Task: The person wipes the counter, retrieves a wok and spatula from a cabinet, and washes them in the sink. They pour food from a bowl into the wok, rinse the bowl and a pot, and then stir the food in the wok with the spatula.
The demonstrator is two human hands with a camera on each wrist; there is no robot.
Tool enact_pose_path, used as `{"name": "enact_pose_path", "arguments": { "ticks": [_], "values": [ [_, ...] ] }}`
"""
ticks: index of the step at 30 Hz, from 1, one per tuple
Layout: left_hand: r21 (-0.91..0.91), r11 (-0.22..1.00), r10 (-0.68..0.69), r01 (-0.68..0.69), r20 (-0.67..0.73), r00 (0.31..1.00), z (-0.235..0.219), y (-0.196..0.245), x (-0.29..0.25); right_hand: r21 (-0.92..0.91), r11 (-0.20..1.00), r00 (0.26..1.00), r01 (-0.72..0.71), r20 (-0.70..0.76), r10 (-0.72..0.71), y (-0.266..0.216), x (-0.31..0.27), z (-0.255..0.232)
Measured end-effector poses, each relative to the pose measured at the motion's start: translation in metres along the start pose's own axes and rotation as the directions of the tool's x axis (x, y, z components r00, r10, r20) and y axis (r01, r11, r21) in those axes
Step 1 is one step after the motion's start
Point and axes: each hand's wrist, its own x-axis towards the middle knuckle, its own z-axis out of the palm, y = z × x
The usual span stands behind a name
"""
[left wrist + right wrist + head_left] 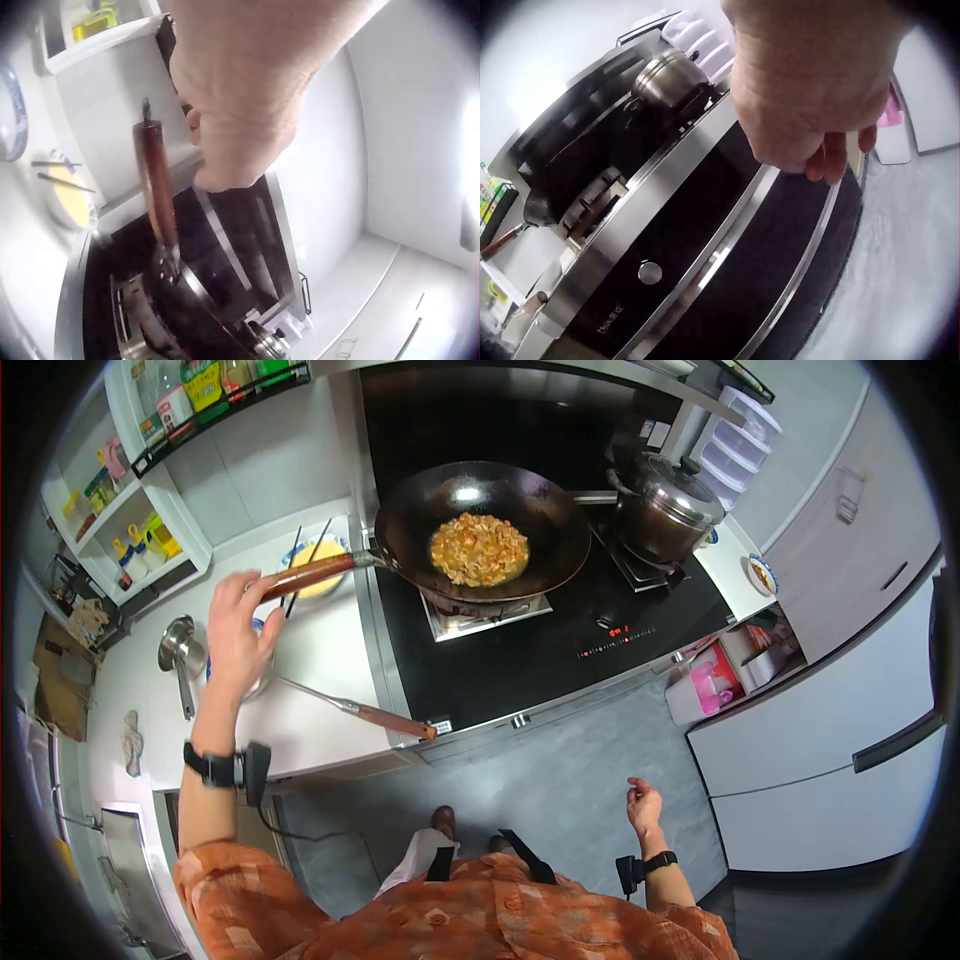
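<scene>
A dark wok (pixel 545 525) sits on the left burner with chopped, saucy food (pixel 478 550) in its bottom. Its wooden handle (pixel 318 569) points left over the counter. My left hand (pixel 237 635) is by the end of that handle, fingers extended and thumb apart; in the left wrist view the handle (pixel 155 180) shows bare beside the hand (pixel 240 127). Low at my right side, my right hand (pixel 645 807) hangs with loosely bent fingers, holding nothing. The right wrist view has this hand (pixel 810 97) in front of the stove front.
A lidded steel pot (pixel 668 510) occupies the right burner. Chopsticks (pixel 308 565) lie across a bowl of yellow food (pixel 325 582). A wooden-handled metal utensil (pixel 395 722) reaches the counter's front edge; a ladle (pixel 178 640) lies farther left. A small dish (pixel 762 574) stands right.
</scene>
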Motion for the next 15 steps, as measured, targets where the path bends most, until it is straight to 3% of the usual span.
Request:
{"name": "enact_pose_path", "arguments": {
  "ticks": [2, 3, 4, 5, 6, 7, 9, 10, 15],
  "values": [
    [0.118, 0.989, 0.07, -0.085, 0.125, 0.99, 0.01, -0.013, 0.03, 0.037, 0.994, 0.994, -0.106, 0.034, 0.105, -0.008, -0.007, -0.002],
    [0.12, 0.988, 0.08, -0.094, 0.116, 0.99, 0.015, -0.018, 0.04, 0.047, 0.993, 0.994, -0.106, 0.024, 0.105, -0.006, -0.009, 0.001],
    [0.165, 0.986, -0.061, 0.005, 0.338, 0.939, 0.022, -0.024, 0.048, 0.067, 0.993, 0.995, -0.097, 0.005, 0.097, -0.001, -0.013, 0.005],
    [0.23, 0.969, -0.203, 0.09, 0.532, 0.822, 0.027, -0.026, 0.054, 0.086, 0.992, 0.996, -0.088, -0.014, 0.089, 0.002, -0.016, 0.007],
    [0.233, 0.961, -0.264, 0.152, 0.592, 0.762, 0.03, -0.025, 0.059, 0.093, 0.992, 0.995, -0.09, -0.024, 0.092, 0.005, -0.02, 0.009],
    [0.23, 0.962, -0.256, 0.145, 0.588, 0.767, 0.035, -0.027, 0.062, 0.087, 0.99, 0.993, -0.111, -0.014, 0.113, 0.005, -0.025, 0.008],
    [0.277, 0.954, -0.278, 0.117, 0.667, 0.691, 0.048, -0.036, 0.062, 0.084, 0.986, 0.99, -0.141, -0.008, 0.142, 0.007, -0.032, 0.006],
    [0.267, 0.962, -0.219, 0.065, 0.602, 0.767, 0.048, -0.035, 0.061, 0.087, 0.977, 0.981, -0.195, 0.007, 0.195, 0.008, -0.037, 0.004],
    [0.306, 0.944, -0.279, 0.121, 0.547, 0.79, 0.055, -0.035, 0.061, 0.106, 0.94, 0.945, -0.326, 0.065, 0.32, 0.022, -0.051, 0.009]
  ]
}}
